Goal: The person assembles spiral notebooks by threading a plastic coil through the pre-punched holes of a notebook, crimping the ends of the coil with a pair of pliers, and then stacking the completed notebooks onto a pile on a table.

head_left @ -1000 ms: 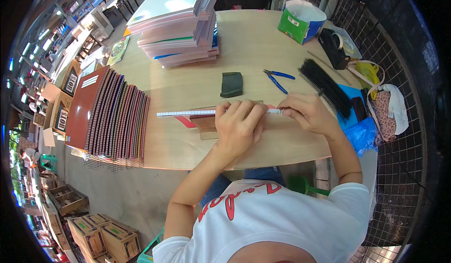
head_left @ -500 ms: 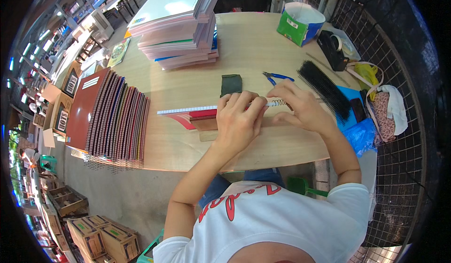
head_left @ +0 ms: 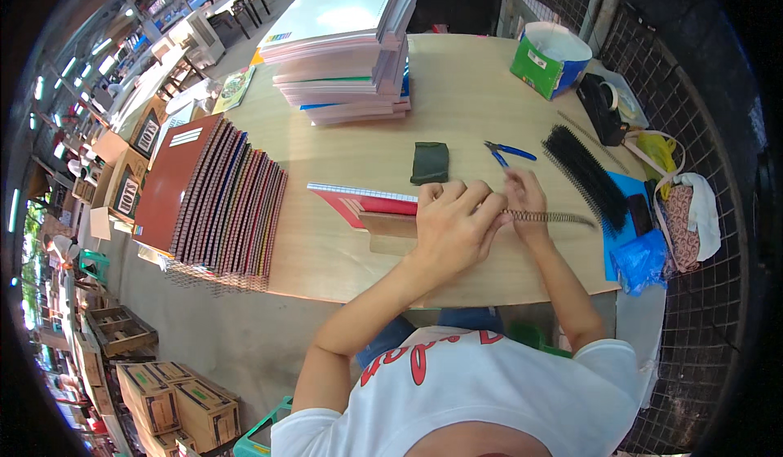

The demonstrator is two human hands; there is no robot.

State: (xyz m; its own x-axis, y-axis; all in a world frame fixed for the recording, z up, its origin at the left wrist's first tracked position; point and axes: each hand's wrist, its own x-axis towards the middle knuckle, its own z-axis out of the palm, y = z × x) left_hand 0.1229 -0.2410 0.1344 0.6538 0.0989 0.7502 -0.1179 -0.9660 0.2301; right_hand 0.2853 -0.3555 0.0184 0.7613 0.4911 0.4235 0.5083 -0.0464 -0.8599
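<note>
Stacked spiral notebooks (head_left: 216, 196), black coils (head_left: 584, 178), cardboard cartons (head_left: 204, 412) and long worktables (head_left: 232, 2) mark this as a bookbinding workshop.

1 head-worn fisheye camera is looking steeply down from above the person's white shirt (head_left: 465, 392), which is filling the near edge; it is facing out across the table (head_left: 342, 269), and is showing the left hand (head_left: 461, 224) and right hand (head_left: 528, 200) close, just right of the middle; it is also taking in the floor (head_left: 200, 326) at left and wire mesh (head_left: 697, 326) at right; straight edges are bending toward the rim.
</note>
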